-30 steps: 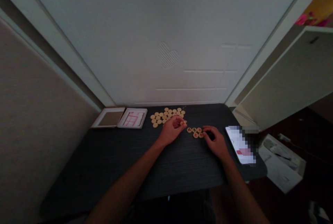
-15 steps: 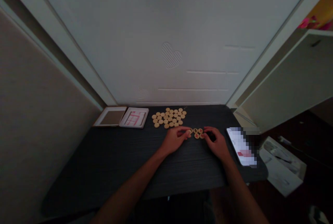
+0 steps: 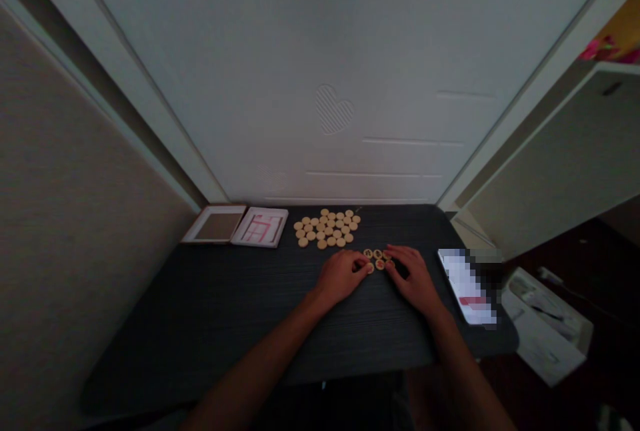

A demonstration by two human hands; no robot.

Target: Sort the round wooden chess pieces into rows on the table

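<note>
Two short rows of round wooden Chinese chess pieces lie face up on the dark table, with black and red marks on them. My left hand is at their left end, its thumb and fingers closed on the piece at the lower left. At the right end, my right hand has its fingertips and thumb on the end pieces of both rows, partly covering them. Farther back lies a loose cluster of plain-looking discs; no marks show on their tops.
An open flat box and a white tray with pink lines lie at the back left. A lit phone rests near the right edge of the table. A white panel rises behind. An open white carton is on the floor.
My left hand has brought its piece down into the lower row's left end, beside the red-marked ones. My right hand has shifted slightly left over the end pieces.
</note>
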